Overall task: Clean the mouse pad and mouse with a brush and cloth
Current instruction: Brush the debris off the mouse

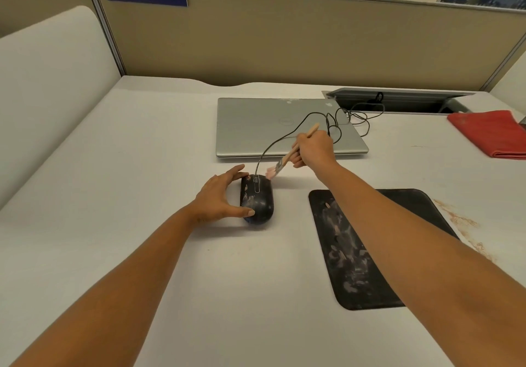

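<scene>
A black wired mouse point(257, 200), smeared with pale dust, lies on the white desk. My left hand point(220, 197) grips its left side, thumb at the near end and fingers at the far end. My right hand point(313, 149) holds a wooden-handled brush point(286, 157). The brush's pale bristles touch the mouse's far right edge by the cable. A black mouse pad point(350, 255) with dusty streaks lies to the right, partly under my right forearm. A folded red cloth point(493, 133) rests at the far right.
A closed silver laptop point(256, 124) lies behind the mouse, with the mouse cable point(336, 119) looping over it into an open cable tray point(398, 100). Brownish dust marks the desk point(461, 224) right of the pad. Beige partition walls point(284, 39) enclose the desk.
</scene>
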`<action>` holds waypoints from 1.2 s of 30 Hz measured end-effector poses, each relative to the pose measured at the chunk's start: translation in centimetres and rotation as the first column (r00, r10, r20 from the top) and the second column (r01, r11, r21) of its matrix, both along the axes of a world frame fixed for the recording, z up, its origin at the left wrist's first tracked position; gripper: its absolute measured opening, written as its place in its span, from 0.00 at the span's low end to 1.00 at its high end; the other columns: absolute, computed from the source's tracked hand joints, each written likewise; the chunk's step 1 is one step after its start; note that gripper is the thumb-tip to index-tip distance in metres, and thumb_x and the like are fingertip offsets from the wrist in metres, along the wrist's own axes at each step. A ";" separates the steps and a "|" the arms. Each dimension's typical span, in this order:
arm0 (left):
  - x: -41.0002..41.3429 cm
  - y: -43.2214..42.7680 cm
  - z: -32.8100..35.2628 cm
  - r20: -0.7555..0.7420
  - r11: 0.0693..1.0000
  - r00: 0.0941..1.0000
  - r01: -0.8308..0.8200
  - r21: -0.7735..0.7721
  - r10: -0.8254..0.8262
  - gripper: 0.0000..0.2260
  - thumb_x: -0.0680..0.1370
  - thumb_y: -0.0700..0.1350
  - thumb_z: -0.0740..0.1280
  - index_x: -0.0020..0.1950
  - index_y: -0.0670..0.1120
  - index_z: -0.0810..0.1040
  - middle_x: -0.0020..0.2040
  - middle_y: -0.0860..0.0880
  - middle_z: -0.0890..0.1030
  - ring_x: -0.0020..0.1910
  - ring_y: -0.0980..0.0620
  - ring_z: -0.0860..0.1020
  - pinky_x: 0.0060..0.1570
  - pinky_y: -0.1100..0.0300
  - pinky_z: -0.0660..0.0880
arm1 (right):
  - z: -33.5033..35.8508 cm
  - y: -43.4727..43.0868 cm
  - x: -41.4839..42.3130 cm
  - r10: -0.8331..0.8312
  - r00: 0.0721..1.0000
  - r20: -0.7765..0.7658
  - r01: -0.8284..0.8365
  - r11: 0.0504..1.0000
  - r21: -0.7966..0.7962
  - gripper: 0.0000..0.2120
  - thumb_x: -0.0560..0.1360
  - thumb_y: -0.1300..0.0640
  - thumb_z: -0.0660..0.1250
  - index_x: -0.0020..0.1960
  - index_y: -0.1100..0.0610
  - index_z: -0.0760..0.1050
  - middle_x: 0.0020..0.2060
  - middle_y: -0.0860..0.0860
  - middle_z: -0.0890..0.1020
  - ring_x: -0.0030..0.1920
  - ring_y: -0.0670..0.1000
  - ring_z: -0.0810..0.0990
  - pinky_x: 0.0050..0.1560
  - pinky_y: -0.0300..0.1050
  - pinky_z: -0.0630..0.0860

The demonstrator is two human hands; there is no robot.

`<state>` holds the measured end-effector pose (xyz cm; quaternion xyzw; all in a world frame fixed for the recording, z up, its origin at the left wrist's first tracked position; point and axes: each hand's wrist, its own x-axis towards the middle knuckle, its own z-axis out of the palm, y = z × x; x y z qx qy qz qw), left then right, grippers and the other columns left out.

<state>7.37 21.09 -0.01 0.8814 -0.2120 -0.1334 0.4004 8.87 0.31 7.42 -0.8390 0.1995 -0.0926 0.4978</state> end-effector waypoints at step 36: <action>0.0 0.3 0.1 0.052 0.990 0.993 0.098 0.103 -0.104 0.58 0.52 0.64 0.73 0.76 0.50 0.49 0.72 0.53 0.65 0.70 0.51 0.61 0.72 0.53 0.53 | -1.9 1.7 -9.3 0.330 0.882 0.337 -0.374 0.925 0.074 0.14 0.80 0.58 0.56 0.40 0.60 0.76 0.26 0.53 0.77 0.24 0.44 0.75 0.23 0.33 0.72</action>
